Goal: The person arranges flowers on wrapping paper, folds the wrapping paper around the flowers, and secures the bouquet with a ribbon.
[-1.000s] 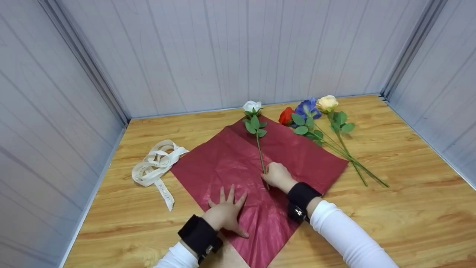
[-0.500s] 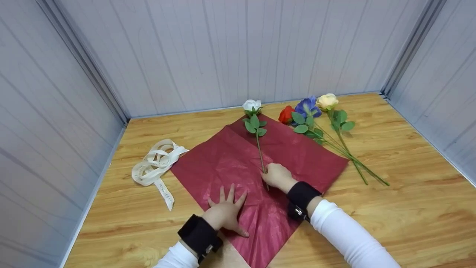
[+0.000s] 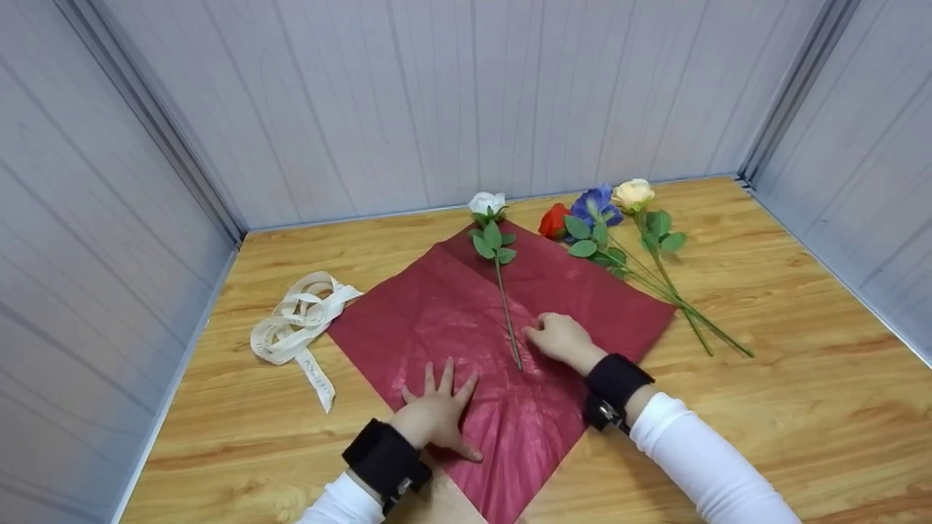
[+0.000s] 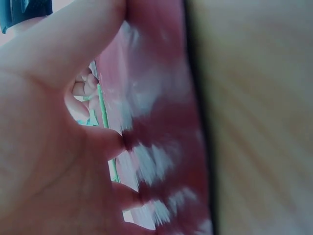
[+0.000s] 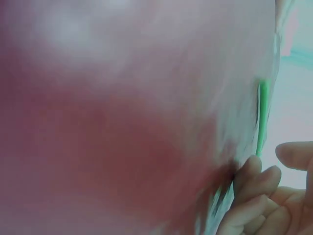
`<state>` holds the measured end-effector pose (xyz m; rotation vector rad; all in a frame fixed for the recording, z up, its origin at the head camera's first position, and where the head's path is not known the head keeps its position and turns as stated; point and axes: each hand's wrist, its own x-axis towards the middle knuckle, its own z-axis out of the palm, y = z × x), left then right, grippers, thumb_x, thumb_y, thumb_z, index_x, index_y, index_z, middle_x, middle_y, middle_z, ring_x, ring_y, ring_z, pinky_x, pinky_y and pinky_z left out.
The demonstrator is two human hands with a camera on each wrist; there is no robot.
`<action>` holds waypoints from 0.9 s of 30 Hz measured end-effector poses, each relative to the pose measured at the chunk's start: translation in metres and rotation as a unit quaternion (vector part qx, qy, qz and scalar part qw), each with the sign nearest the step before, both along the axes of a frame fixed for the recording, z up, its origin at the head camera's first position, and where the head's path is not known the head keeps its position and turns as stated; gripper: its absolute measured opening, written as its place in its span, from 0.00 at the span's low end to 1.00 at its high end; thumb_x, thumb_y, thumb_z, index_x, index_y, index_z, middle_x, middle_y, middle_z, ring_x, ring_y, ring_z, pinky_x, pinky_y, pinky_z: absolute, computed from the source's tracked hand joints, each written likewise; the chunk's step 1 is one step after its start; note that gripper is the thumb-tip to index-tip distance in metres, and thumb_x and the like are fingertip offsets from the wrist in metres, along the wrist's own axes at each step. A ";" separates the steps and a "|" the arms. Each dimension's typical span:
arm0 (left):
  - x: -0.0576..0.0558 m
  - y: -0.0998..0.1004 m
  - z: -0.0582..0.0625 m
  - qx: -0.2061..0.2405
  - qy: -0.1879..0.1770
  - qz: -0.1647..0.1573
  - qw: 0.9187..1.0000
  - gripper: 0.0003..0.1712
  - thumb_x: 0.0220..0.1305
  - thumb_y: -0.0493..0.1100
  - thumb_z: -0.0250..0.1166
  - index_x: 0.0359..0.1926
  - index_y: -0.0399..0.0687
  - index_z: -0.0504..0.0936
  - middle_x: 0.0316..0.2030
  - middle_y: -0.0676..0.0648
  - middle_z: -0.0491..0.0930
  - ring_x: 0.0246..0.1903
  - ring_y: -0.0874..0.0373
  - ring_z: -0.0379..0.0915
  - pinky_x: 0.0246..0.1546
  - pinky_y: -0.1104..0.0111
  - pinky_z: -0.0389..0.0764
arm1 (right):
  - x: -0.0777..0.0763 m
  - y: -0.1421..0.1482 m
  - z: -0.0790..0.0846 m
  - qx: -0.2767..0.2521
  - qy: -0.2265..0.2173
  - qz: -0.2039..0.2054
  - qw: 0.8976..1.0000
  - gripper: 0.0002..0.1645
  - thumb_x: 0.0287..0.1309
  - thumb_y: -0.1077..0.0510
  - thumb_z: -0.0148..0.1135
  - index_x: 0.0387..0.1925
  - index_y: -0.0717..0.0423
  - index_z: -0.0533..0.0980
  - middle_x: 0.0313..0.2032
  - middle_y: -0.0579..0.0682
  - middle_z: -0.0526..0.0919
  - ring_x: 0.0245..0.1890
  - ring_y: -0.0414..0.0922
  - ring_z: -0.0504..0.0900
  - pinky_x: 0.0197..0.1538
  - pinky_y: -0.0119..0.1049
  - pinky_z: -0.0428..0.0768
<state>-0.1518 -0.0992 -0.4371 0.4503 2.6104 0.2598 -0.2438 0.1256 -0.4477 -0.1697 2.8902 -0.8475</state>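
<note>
A white artificial rose [image 3: 487, 204] lies lengthwise on a dark red sheet of wrapping paper [image 3: 408, 313], its bloom over the far corner and its green stem end near the middle. My left hand [image 3: 435, 416] presses flat on the paper's near left part with fingers spread; the left wrist view shows those fingertips [image 4: 115, 142] against the sheet. Just right of the stem is my right hand [image 3: 564, 339], apart from it and holding nothing. In the right wrist view its fingers are loosely curled and the thumb [image 5: 296, 154] stands away from them, with the green stem [image 5: 263, 110] beyond.
Right of the paper lie a red flower [image 3: 555, 220], a blue flower [image 3: 597, 207] and a cream rose [image 3: 633, 195], their stems crossing. A loosely coiled white ribbon [image 3: 306, 313] lies on the left of the wooden table [image 3: 786, 393]. Pale panels [image 3: 437, 102] enclose the back and sides.
My right hand has let go of the rose's stem and moved slightly right of it. The rose stays on the paper, and my left hand keeps pressing in the same place.
</note>
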 end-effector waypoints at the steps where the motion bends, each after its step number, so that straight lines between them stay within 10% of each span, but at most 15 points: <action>1: 0.000 0.000 0.000 -0.001 0.000 0.001 1.000 0.68 0.41 0.64 0.80 0.78 0.54 0.52 0.76 0.34 0.38 0.73 0.29 0.30 0.57 0.24 0.45 | 0.000 0.004 0.001 -0.008 0.004 0.000 1.000 0.19 0.67 0.52 0.57 0.20 0.53 0.70 0.15 0.45 0.70 0.19 0.43 0.70 0.28 0.36 0.66; 20: -0.001 -0.001 0.005 0.005 -0.004 0.001 1.000 0.68 0.42 0.63 0.80 0.79 0.52 0.51 0.76 0.34 0.37 0.72 0.28 0.29 0.57 0.24 0.45 | -0.020 0.101 0.035 -0.005 0.056 -0.061 0.997 0.20 0.66 0.57 0.52 0.42 0.72 0.79 0.41 0.68 0.82 0.38 0.61 0.80 0.44 0.53 0.76; 27: 0.000 -0.001 0.003 0.008 -0.007 -0.001 1.000 0.68 0.43 0.63 0.80 0.79 0.53 0.50 0.76 0.34 0.36 0.72 0.29 0.28 0.57 0.24 0.44 | -0.021 0.146 0.047 0.004 0.056 -0.098 0.994 0.18 0.64 0.56 0.50 0.31 0.69 0.75 0.28 0.60 0.77 0.29 0.55 0.74 0.32 0.43 0.70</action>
